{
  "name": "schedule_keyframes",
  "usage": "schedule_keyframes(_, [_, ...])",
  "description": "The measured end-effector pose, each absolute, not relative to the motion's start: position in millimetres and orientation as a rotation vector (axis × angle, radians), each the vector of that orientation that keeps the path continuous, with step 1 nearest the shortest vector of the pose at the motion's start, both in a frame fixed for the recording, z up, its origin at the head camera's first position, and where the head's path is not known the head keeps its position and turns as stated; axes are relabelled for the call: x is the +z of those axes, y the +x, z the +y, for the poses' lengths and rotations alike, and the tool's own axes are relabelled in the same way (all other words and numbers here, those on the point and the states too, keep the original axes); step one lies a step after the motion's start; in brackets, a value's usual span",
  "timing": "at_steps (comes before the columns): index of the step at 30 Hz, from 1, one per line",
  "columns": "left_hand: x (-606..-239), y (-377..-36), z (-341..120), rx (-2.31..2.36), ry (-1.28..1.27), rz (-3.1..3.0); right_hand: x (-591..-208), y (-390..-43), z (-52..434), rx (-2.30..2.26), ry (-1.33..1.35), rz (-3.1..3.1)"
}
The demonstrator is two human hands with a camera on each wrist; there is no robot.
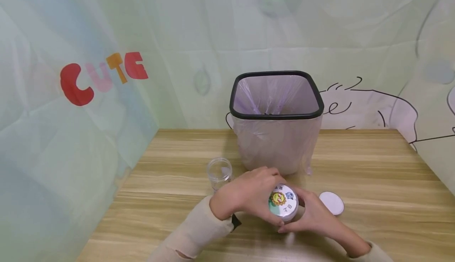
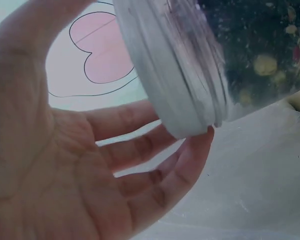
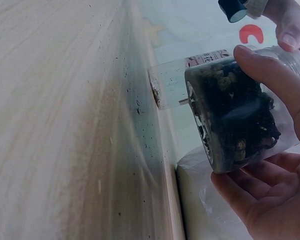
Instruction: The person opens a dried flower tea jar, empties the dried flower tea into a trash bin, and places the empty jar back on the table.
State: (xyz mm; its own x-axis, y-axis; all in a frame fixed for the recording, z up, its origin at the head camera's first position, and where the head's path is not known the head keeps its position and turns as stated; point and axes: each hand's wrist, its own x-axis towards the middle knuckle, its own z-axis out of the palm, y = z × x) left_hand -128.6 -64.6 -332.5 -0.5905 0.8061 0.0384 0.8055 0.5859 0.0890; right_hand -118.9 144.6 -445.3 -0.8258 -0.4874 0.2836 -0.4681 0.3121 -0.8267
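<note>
Nearest the camera, two cream sleeves came in from the bottom edge of the wooden table, and both hands met on one jar held just above the tabletop, a little right of centre. The right hand cupped the jar's clear body from below and from the right, its fingers and thumb curled round the plastic; the right wrist view showed the body packed with dark dried bits and a few pale ones. The left hand came over from the left and wrapped the jar's lid, a white cap with a cartoon sticker on top that faced the camera. In the left wrist view the fingertips touched the lid's ribbed grey-white rim while the palm stood open behind it. So the hands were together, each clamped on its own end of the same jar, with the jar tilted toward the person.

Just right of the hands a loose white lid lay flat on the wood. To the left and slightly farther stood a small empty clear jar, upright and open-topped.

Behind these, near the middle of the table, stood a waste bin with a black rim and a pale plastic liner. Farthest back hung a light green backdrop with the letters "CUTE" at left.
</note>
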Motion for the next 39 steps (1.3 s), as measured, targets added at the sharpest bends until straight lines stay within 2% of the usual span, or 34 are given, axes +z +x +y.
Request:
schedule_keyframes(13, [-333.9, -123.7, -57.7, 0.019, 1.226, 3.023, -441.4, -117.7, 143.5, -1.625, -0.881, 2.555])
schedule_keyframes(21, [-331.9, -126.8, -62.1, 0.178, 1.415, 2.833, -440.7, -118.7, 146.6, -1.577, -0.905, 2.575])
schedule_keyframes(27, [-330.2, -127.3, -62.6, 0.154, 1.430, 2.819, -442.0, -117.1, 146.7, -1.572, -0.906, 2.536])
schedule_keyframes(39, [-331.9, -119.6, -56.5, 0.020, 1.203, 3.074, -437.0, -113.6, 141.8, -1.607, -0.861, 2.623])
